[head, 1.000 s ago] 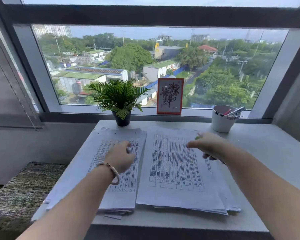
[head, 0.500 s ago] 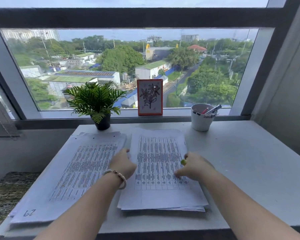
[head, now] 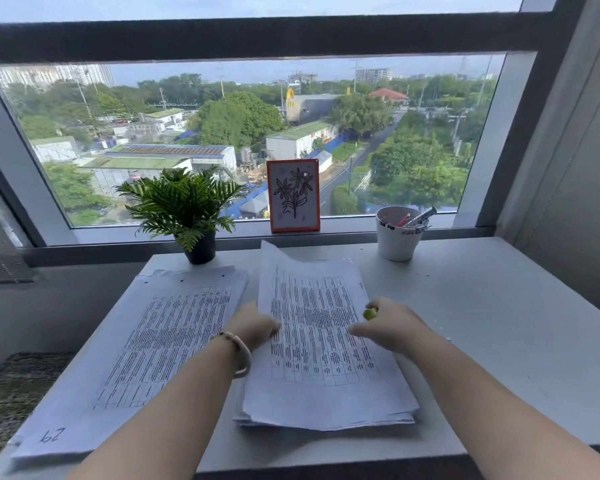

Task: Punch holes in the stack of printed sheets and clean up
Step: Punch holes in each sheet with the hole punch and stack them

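Sheets [head: 321,344] sit in a loose stack at the middle of the bench [head: 499,323], printed tables facing up, the top sheet's far corner lifting off the pile. Left hand [head: 255,325] is at the stack's left edge, fingers curled in and pinching the top sheet there, a pale bracelet [head: 241,355] around the wrist. Right hand [head: 390,325] rests on the right side of the same sheet, fingers curled round a small green thing [head: 370,313] that pokes out at the top of the fist; what it is, I cannot tell. Both forearms reach in from the near edge.

Just to the left lies a second pile [head: 146,351], flat, with punched holes showing along its far edge and "29" handwritten on its near corner. At the back of the bench a small potted plant [head: 184,209] stands near that pile's far end, a framed flower drawing [head: 293,195] leans on the window sill, and a white cup [head: 397,237] of pens stands to the right, well apart from the sheets. Tiny white specks dot the bench on the right.
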A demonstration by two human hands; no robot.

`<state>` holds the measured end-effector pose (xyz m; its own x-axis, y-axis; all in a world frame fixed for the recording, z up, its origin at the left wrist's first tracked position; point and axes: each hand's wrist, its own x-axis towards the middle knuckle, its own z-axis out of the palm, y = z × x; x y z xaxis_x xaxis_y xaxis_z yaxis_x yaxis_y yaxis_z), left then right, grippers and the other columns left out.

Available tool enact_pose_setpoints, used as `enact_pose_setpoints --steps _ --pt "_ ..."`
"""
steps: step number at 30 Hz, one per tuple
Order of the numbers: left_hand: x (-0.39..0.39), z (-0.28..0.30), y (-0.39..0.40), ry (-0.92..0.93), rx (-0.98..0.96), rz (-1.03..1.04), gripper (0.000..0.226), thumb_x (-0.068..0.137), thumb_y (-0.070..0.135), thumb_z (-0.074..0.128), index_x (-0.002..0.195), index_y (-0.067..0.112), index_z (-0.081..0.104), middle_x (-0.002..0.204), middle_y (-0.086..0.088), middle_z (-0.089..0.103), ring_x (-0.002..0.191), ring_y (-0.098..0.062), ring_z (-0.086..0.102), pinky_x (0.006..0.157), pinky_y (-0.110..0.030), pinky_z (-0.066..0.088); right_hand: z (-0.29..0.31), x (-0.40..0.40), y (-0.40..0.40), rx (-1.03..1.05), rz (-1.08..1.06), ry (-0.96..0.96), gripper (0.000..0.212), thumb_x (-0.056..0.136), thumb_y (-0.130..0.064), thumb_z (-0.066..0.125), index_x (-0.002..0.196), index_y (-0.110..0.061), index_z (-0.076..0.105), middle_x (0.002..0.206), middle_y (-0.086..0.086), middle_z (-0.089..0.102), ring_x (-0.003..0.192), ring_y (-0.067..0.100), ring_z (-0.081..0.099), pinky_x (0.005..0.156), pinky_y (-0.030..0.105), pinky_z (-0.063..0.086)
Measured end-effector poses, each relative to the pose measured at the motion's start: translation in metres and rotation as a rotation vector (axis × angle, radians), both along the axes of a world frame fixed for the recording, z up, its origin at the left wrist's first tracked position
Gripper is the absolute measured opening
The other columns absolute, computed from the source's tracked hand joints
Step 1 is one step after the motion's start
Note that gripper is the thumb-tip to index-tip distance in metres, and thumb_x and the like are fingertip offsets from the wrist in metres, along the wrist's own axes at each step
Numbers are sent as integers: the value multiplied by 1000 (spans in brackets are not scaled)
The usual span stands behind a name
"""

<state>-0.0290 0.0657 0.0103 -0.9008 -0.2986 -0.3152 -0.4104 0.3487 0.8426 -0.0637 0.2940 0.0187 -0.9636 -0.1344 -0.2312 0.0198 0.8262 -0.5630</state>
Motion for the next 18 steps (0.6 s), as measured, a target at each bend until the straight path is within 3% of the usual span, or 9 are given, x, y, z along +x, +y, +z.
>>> enact_pose_setpoints --steps 3,6,8,10,12,15,17,18 --pt "1 6 -6 -24 242 62 32 87 -3 61 117 -12 57 108 -23 65 97 -35 64 93 -46 51 6 -13 12 -248 -118 -82 46 78 -39 72 115 -15 58 98 5 58 79 19 53 64 26 42" --pt "12 6 -2 -39 572 31 22 92 -4 51 112 -8 58 107 -25 65 86 -34 66 75 -46 58 11 -27 29 -484 -263 -223 54 59 -44 82 96 -14 58 83 7 56 63 22 53 54 29 44" --pt "17 4 3 -100 685 -24 21 92 -2 49 109 -8 60 103 -23 68 80 -32 68 70 -44 60 12 -30 39 -603 -286 -367 64 60 -37 82 111 -8 57 97 15 67 74 30 66 62 38 56" --pt "17 1 3 -154 699 -74 19 88 1 56 104 -6 62 95 -20 68 73 -29 69 74 -41 58 14 -29 47 -701 -213 -444 47 77 -13 69 120 0 57 109 23 68 85 35 69 70 44 59" --pt "14 1 0 -153 699 -131 26 79 7 68 103 -1 64 94 -18 67 74 -27 68 78 -39 57 12 -28 57 -709 -85 -466 50 67 0 62 116 -1 63 111 26 66 85 35 65 70 42 57" --pt "2 -1 -5 -152 705 -93 29 82 17 68 107 2 65 102 -20 69 77 -29 70 77 -41 57 5 -26 66 -686 -2 -513 52 63 4 57 114 -4 65 107 25 65 77 32 65 67 39 55" --pt "-7 -3 -5 -196 592 -8 21 89 22 61 96 2 64 87 -19 69 64 -29 68 65 -39 58 -1 -27 65 -625 -2 -525 50 62 1 57 110 -5 67 107 25 67 80 34 67 70 43 58" --pt "-13 -6 -5 -212 526 10 21 90 22 60 93 1 64 83 -17 67 63 -29 65 67 -38 57 -2 -27 62 -579 -9 -534 49 61 -3 60 109 -5 67 109 25 67 86 37 67 78 48 56"
